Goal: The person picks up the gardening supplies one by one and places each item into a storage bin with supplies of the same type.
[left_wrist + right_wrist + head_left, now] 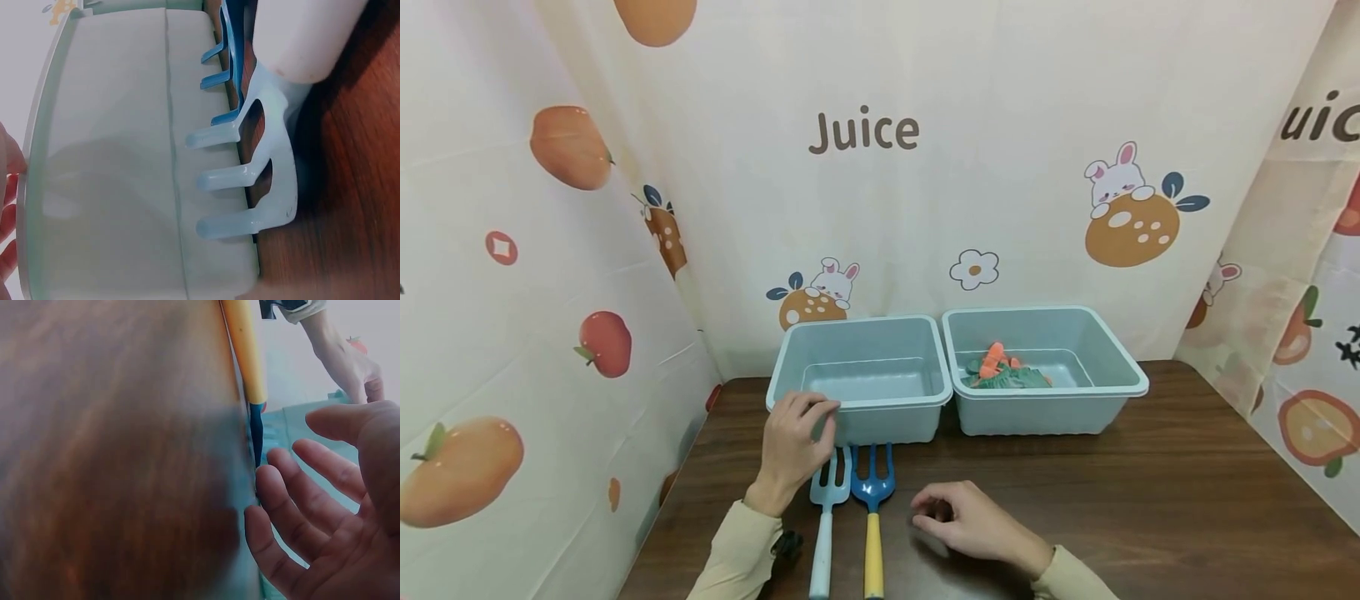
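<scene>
My left hand (pixel 795 442) is at the front left of the left pale blue-green bin (pixel 857 423), fingers loosely bent and close to its front rim. Whether they touch the rim is unclear; no object shows between them. Below that hand lies a light blue garden fork (pixel 822 542). Beside it is a blue fork with a yellow handle (pixel 873 554); the tines of both point at the bin. Right of the yellow handle, my right hand (pixel 973 523) is low over the table, loosely curled and holding nothing. In the right wrist view its fingers (pixel 300 506) are spread apart.
A second pale blue-green bin (pixel 1037 414) stands at the right, with orange toy carrots (pixel 992 360) and green leafy pieces (pixel 1011 379) inside. A printed curtain (pixel 895 208) hangs behind the brown wooden table (pixel 1150 500). A small black object (pixel 787 544) is by my left wrist.
</scene>
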A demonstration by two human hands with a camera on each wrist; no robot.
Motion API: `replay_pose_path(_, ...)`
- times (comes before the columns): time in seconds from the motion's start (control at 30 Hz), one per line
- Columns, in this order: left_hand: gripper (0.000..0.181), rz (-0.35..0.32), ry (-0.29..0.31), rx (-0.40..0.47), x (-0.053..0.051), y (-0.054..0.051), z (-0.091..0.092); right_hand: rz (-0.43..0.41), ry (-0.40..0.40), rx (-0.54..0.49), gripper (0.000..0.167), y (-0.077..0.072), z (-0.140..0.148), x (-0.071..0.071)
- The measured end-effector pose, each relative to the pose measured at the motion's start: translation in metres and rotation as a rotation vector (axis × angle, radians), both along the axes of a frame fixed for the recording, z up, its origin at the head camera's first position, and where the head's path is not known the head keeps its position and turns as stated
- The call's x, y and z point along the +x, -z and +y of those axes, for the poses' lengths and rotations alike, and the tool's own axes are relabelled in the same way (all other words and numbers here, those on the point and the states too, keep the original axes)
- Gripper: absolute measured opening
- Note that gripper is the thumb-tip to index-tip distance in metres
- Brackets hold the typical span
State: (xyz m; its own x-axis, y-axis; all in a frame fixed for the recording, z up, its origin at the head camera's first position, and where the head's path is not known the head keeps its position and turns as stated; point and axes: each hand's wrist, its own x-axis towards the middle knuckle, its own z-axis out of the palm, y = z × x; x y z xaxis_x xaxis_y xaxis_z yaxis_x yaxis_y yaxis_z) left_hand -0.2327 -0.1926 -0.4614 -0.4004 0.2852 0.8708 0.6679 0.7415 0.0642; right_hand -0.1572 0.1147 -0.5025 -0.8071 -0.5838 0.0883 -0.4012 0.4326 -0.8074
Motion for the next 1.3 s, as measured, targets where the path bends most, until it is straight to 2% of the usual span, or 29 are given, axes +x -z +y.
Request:
replay_pose_path(0.37,0.012,-0.011,-0.032,0.027,0.001,0.004,-0.005,-0.022,-0.01,0.008,0.018,0.0,-0.012,0.004)
replay_pose_path(0.67,0.012,-0.014,-0.04,0.034,0.003,0.006,-0.008,-0.049,-0.055,0.005,0.028,0.0,-0.03,0.002)
replay_pose_path(0.77,0.012,-0.019,-0.035,0.033,0.002,0.006,-0.008,-0.053,-0.018,0.023,0.027,-0.002,-0.037,0.002)
replay_pose_path(0.9,0.013,-0.028,-0.028,0.026,0.001,0.005,-0.007,-0.051,0.083,0.077,0.024,-0.004,-0.047,0.002)
replay_pose_path(1.03,0.014,-0.038,-0.028,0.022,0.002,0.005,-0.006,-0.053,0.161,0.131,0.031,-0.004,-0.056,0.004)
replay_pose_path(1.3,0.015,-0.062,-0.047,0.03,0.004,0.004,-0.006,-0.036,0.254,0.237,0.042,-0.006,-0.069,0.007)
